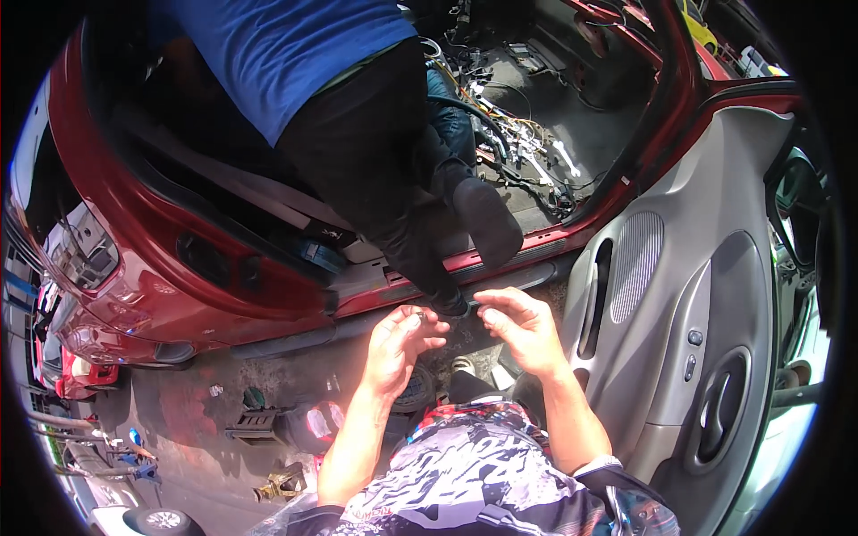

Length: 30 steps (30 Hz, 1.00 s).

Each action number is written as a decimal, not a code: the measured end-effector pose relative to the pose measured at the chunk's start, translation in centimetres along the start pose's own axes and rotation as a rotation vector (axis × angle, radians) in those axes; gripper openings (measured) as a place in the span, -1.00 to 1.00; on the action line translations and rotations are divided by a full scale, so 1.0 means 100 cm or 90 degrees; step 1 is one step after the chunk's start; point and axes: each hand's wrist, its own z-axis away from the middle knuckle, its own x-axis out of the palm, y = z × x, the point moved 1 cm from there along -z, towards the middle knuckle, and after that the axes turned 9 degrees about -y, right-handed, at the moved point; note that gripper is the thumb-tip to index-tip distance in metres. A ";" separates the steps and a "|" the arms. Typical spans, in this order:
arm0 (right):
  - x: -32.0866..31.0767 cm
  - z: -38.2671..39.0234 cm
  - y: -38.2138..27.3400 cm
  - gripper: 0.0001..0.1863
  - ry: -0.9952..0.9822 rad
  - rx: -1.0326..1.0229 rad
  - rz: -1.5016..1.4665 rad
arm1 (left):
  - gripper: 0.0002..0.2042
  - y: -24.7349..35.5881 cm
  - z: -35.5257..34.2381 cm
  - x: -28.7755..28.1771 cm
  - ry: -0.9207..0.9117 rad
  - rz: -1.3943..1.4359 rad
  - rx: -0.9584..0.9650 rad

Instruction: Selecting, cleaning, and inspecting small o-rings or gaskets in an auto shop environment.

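My left hand (399, 347) is raised at the middle of the view, thumb and forefinger pinched together. A tiny dark bit shows at its fingertips, too small to name. Across a short gap, my right hand (525, 332) has its fingers bent towards the thumb in a pinch. Anything between those fingertips is too small to make out. Both hands hover in front of the red car's door sill (402, 284). Just beyond them is the dark shoe (487, 219) of another person in a blue shirt (286, 54), who leans into the car.
The open grey door panel (661, 357) stands close on my right. Loose wires and tools (527, 152), including a wrench (566, 158), lie on the car's stripped floor. A dark crate-like object (252, 426) and a yellowish-brown item (281, 481) lie on the ground at left.
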 end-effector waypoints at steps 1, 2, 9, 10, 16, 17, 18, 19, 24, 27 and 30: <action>0.005 0.003 0.000 -0.72 -0.018 -0.040 0.038 | -0.84 -0.004 0.003 0.001 -0.021 -0.003 -0.005; 0.008 0.003 0.001 -0.72 -0.035 -0.079 0.076 | -0.84 -0.011 0.006 -0.001 -0.036 0.005 -0.008; -0.075 -0.036 0.037 -0.72 0.224 0.026 -0.006 | -0.83 -0.064 0.036 -0.059 0.085 0.086 -0.059; -0.098 -0.050 0.044 -0.73 0.265 0.024 -0.008 | -0.83 -0.074 0.039 -0.072 0.118 0.116 -0.074; -0.226 -0.167 0.094 -0.57 0.291 0.071 0.030 | -0.85 -0.077 -0.006 -0.075 0.212 0.113 -0.091; -0.246 -0.193 0.108 -0.53 0.286 0.076 0.081 | -0.85 -0.073 -0.027 -0.067 0.218 0.094 -0.095; -0.266 -0.219 0.122 -0.49 0.279 0.081 0.132 | -0.85 -0.068 -0.049 -0.059 0.224 0.075 -0.099; -0.282 -0.249 0.135 -0.42 0.249 0.087 0.158 | -0.86 -0.060 -0.070 -0.050 0.225 0.056 -0.103; -0.336 -0.380 0.158 -0.20 0.221 0.011 0.418 | -0.87 -0.024 -0.145 0.001 0.215 -0.027 -0.080; -0.311 -0.459 0.133 -0.13 0.102 0.062 0.493 | -0.85 -0.009 -0.157 0.022 0.258 -0.074 -0.023; -0.294 -0.510 0.132 -0.12 0.053 0.020 0.609 | -0.84 -0.009 -0.162 0.033 0.302 -0.080 -0.019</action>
